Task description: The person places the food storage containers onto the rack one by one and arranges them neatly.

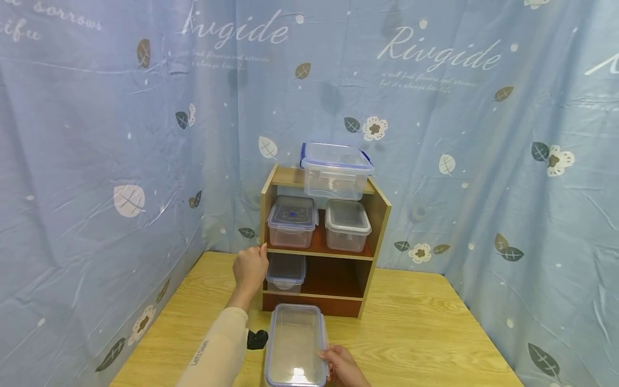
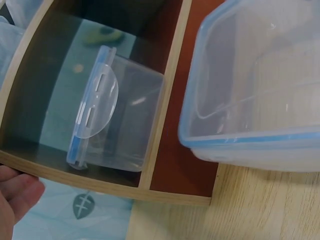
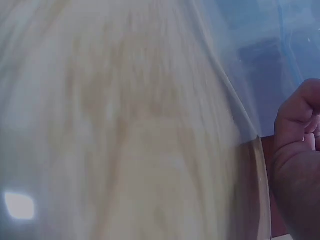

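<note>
My left hand (image 1: 251,267) grips the front edge of the left side panel of a small wooden shelf (image 1: 319,306). In the left wrist view, its fingers (image 2: 22,192) lie against the panel's outer face. A clear lidded food container (image 1: 296,344) with a blue-edged rim stands in front of the shelf, long side running toward it. My right hand (image 1: 344,366) holds this container at its right side, thumb over the lid's edge. The lid fills much of the right wrist view. Behind it, a smaller food container (image 2: 132,110) sits in the lower left of the shelf.
Two lidded containers, one with a dark-looking lid (image 1: 292,215) and one with a white rim (image 1: 347,217), occupy the middle shelf. A larger blue-clipped container (image 1: 336,169) rests on top. Wooden table surface (image 1: 425,328) spreads to the right; a patterned blue curtain (image 1: 416,161) hangs behind.
</note>
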Demonstrator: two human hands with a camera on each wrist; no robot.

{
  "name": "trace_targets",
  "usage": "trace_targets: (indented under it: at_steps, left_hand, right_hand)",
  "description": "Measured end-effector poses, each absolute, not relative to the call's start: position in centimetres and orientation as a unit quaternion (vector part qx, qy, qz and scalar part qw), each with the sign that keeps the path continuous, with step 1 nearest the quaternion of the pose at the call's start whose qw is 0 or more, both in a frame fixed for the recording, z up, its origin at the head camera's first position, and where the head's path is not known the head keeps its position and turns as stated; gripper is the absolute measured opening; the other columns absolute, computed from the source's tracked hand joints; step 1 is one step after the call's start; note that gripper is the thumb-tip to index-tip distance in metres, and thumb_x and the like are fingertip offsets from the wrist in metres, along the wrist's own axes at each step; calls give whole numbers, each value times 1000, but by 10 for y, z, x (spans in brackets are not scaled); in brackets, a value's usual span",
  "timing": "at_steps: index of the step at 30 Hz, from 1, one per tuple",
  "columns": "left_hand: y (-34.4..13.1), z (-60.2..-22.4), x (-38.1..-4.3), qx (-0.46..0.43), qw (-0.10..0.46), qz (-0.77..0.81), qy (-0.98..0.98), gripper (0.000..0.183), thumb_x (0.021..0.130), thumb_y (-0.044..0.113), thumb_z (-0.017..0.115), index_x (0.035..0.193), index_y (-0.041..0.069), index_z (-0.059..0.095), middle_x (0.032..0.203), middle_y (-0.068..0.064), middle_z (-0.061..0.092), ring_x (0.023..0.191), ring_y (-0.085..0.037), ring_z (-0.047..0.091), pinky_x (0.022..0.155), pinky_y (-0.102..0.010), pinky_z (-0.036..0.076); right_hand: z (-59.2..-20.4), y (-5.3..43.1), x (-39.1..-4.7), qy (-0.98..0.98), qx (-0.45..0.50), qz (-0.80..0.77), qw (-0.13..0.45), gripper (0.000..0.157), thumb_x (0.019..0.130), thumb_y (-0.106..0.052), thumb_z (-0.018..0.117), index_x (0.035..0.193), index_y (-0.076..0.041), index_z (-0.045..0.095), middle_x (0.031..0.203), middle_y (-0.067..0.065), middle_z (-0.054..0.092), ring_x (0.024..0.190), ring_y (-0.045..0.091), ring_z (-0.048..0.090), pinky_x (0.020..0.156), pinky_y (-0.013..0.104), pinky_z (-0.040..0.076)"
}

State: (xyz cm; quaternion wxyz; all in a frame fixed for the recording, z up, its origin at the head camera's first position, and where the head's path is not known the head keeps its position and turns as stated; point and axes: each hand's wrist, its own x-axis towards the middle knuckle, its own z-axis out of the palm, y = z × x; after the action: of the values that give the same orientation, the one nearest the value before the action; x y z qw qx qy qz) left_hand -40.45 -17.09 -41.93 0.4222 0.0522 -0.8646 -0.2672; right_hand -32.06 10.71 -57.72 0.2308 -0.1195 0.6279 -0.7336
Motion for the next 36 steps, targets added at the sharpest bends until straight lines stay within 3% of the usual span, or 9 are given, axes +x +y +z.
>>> trace_targets:
  at_steps: [6, 18, 28, 36]
  left_hand:
    - [-173, -421, -404, 55, 422, -269, -864, 49, 96, 26, 57, 56, -1, 61, 59, -21, 65, 51, -39, 62, 43, -46, 46]
    - [-173, -423, -405, 50, 423, -263, -866, 49, 96, 27, 57, 57, -1, 62, 61, -22, 66, 54, -42, 64, 45, -49, 47]
    - [-172, -421, -407, 44, 428, -258, -865, 51, 97, 27, 56, 54, 0, 60, 59, -21, 65, 54, -41, 63, 46, -49, 46]
    - [-172, -421, -406, 44, 426, -260, -866, 51, 97, 27, 56, 54, -1, 61, 60, -22, 66, 55, -43, 63, 46, -50, 46]
  right_hand:
    - [-574, 117, -321, 637, -137, -725, 225, 12, 93, -9, 50, 102, 0, 51, 70, -8, 60, 54, -3, 51, 50, 12, 43]
    - [-563, 138, -322, 639, -132, -727, 214, 22, 95, -10, 48, 110, 5, 50, 81, -4, 66, 72, 4, 66, 64, 19, 55]
    - [-546, 150, -324, 638, -130, -732, 200, 18, 96, -8, 45, 110, 3, 46, 87, -3, 69, 78, 7, 70, 71, 25, 57]
    - [-530, 161, -325, 651, -122, -726, 185, 18, 96, -9, 45, 111, 2, 44, 88, -5, 66, 77, 4, 67, 72, 21, 55]
